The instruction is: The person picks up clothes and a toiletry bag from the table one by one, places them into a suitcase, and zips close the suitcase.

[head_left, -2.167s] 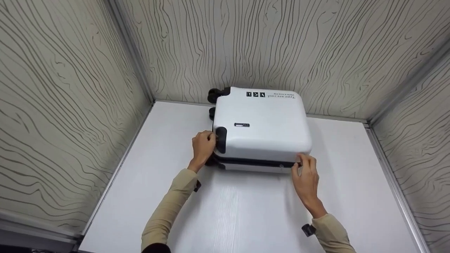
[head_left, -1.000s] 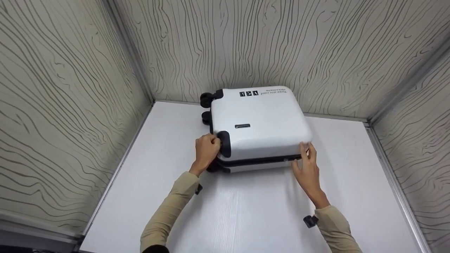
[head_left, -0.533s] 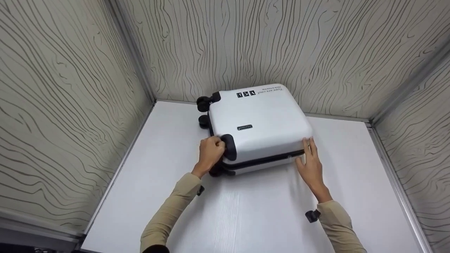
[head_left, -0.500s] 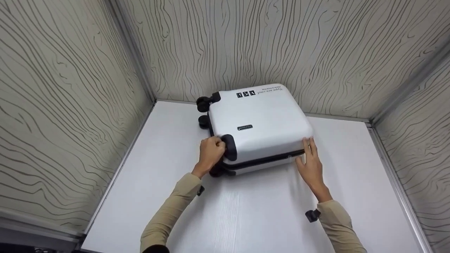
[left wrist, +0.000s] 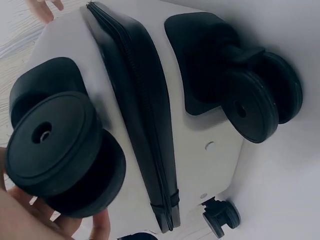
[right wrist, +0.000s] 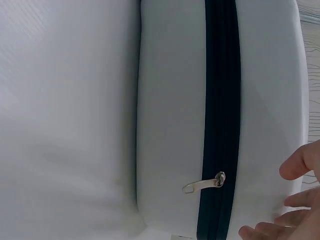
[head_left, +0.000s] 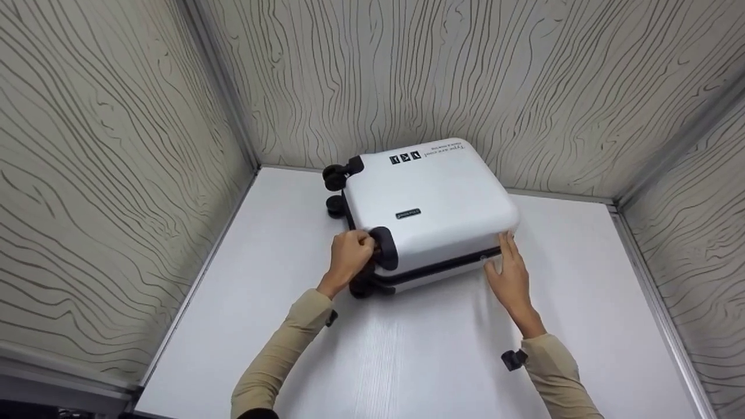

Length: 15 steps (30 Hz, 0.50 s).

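Note:
A white hard-shell suitcase [head_left: 436, 192] lies flat on the white table, turned at a slant, with its black wheels towards the left. My left hand [head_left: 348, 256] grips the upper near wheel, its fingers curled behind the black twin wheel [left wrist: 55, 145] in the left wrist view. At the near right corner, my right hand [head_left: 511, 279] rests with fairly straight fingers against the suitcase's side, thumb apart. A black zipper band [right wrist: 221, 100] runs round the side, and a metal zipper pull [right wrist: 202, 185] hangs from it near the right fingers.
The white tabletop [head_left: 372, 361] stretches in front and to both sides. Wood-grain patterned panels [head_left: 407, 70] stand behind, left and right, with metal rails [head_left: 657, 291] along the edges. The suitcase's far end is close to the back panel.
The suitcase has turned on the table: its wheeled left end came nearer and its right end swung away. My left hand moved with the wheel; my right fingers straightened along the side.

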Tool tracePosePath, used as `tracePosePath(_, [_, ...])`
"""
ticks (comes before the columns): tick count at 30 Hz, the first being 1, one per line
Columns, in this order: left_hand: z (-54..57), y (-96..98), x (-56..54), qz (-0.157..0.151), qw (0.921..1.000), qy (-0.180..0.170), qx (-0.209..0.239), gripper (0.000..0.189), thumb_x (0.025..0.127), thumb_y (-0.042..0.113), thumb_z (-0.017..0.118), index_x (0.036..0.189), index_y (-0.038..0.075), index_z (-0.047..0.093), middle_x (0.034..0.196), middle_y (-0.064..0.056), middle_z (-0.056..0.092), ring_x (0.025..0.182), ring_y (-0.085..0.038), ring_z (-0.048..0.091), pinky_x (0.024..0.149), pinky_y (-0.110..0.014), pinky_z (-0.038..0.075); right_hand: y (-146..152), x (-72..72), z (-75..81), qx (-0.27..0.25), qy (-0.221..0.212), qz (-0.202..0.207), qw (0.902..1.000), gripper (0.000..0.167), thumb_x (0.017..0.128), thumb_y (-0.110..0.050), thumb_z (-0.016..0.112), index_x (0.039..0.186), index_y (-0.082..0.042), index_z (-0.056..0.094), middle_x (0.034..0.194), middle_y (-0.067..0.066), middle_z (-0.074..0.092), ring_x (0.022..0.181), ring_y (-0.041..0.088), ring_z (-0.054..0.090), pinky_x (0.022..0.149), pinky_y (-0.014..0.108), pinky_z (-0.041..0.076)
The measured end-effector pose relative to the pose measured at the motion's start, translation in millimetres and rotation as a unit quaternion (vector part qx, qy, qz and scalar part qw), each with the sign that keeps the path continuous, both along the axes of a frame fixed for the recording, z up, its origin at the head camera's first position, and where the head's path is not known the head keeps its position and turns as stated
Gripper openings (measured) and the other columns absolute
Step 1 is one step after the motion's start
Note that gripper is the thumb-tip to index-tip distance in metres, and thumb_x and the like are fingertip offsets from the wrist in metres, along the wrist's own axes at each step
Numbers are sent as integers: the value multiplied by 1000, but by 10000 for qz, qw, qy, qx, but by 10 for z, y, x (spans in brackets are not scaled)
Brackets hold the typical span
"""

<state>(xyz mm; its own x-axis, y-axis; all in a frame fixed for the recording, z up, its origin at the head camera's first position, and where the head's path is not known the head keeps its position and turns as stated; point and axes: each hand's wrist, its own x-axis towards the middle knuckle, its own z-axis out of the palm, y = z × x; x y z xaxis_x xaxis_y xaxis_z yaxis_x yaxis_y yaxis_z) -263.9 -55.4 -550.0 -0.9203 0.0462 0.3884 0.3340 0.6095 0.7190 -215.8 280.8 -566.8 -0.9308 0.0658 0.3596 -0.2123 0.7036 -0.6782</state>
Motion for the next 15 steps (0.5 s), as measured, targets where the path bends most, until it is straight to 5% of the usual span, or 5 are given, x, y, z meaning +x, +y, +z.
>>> tracePosePath(5, [-13, -59, 3, 87, 9999, 85, -82, 39, 83, 5, 55, 53, 18, 34, 52, 8, 26, 50, -11, 23, 51, -27, 21, -126, 81, -12, -97, -69, 147, 9998, 63, 92, 3, 55, 149, 11, 30, 156, 28, 24, 140, 46, 27, 107, 59, 30])
tracePosePath(15, [-60, -50, 3, -179, 9992, -327, 117, 39, 81, 4, 56, 53, 17, 33, 52, 8, 26, 51, -11, 25, 52, -26, 22, -170, 85, -72, -23, -148, 260, 9996, 66, 91, 2, 56, 150, 10, 26, 158, 26, 18, 143, 44, 23, 108, 57, 29])
